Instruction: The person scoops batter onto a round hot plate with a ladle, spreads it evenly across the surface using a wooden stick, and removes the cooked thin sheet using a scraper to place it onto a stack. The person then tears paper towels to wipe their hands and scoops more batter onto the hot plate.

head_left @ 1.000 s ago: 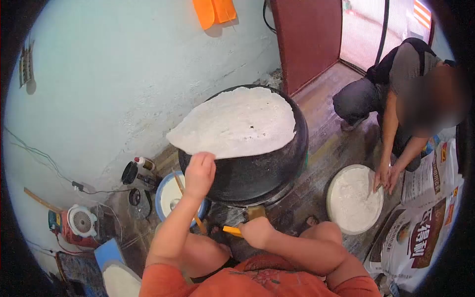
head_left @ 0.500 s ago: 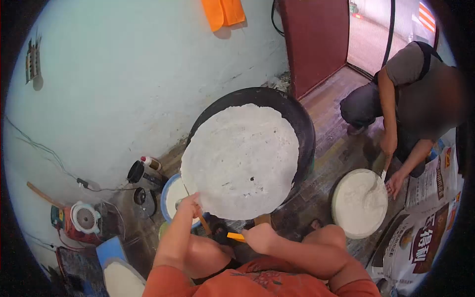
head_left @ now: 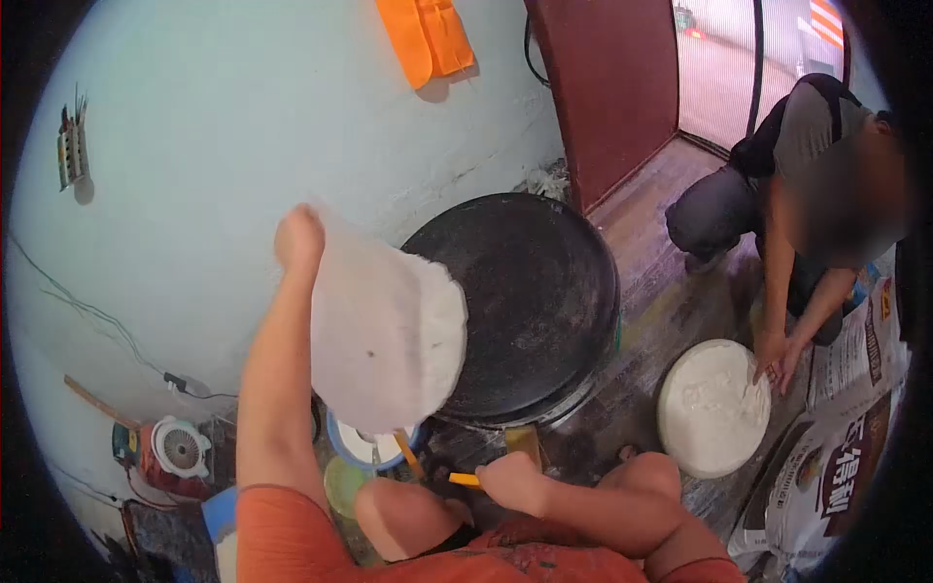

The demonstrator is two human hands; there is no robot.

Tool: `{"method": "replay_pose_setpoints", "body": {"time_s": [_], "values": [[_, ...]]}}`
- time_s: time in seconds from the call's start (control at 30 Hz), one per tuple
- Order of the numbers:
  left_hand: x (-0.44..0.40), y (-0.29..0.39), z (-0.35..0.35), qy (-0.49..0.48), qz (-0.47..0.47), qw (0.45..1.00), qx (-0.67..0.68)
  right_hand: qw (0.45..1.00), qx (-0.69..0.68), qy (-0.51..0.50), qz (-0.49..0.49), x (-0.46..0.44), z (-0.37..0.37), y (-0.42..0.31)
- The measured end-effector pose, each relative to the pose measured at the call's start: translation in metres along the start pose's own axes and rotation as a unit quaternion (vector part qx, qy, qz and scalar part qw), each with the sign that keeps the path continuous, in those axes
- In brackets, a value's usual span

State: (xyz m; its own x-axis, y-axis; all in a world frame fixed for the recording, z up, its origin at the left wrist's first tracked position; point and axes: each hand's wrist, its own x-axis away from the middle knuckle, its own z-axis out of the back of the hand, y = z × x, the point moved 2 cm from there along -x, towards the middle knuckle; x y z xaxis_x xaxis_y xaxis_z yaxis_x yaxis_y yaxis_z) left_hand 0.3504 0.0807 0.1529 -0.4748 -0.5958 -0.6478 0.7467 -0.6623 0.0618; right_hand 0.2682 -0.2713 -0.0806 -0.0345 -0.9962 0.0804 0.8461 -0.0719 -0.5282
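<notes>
My left hand (head_left: 299,238), raised at left of centre, is closed on the edge of a large, thin, pale pancake (head_left: 389,340). The sheet hangs from it and still overlaps the left side of the round black griddle (head_left: 530,301), whose bare dark surface shows. My right hand (head_left: 515,483) is low in front of the griddle, closed around a yellow-ended tool (head_left: 465,479); the rest of the tool is hidden. Below the pancake stands a blue-rimmed bowl (head_left: 340,442) of white batter, with a wooden handle (head_left: 406,454) beside it.
At right, a crouching person (head_left: 724,209) has both hands at a round tub (head_left: 666,408) of pale dough-like stuff. Printed sacks (head_left: 836,457) lie at far right. A red machine with a white fan (head_left: 182,447) stands by the left wall. A dark red door (head_left: 612,97) is behind.
My left hand has lifted the pancake's edge and pulled it up and left, uncovering most of the griddle. My right hand has barely moved. The other person's hands have come together at the tub.
</notes>
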Motion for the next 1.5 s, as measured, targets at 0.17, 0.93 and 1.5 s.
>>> {"method": "replay_pose_setpoints", "body": {"time_s": [0.17, 0.93, 1.5], "values": [[-0.005, 0.107, 0.027, 0.028, -0.208, 0.977, -0.043, 1.0, 0.009, -0.007, -0.027, -0.003, -0.001, 0.0], [0.284, 0.028, -0.125, -0.482, 0.02, 0.875, -0.042, 1.0, 0.004, 0.014, -0.011, 0.011, 0.001, -0.001], [0.294, 0.007, -0.11, -0.369, -0.196, 0.895, 0.16, 0.998, 0.056, -0.016, -0.034, 0.009, -0.002, 0.0]]}}
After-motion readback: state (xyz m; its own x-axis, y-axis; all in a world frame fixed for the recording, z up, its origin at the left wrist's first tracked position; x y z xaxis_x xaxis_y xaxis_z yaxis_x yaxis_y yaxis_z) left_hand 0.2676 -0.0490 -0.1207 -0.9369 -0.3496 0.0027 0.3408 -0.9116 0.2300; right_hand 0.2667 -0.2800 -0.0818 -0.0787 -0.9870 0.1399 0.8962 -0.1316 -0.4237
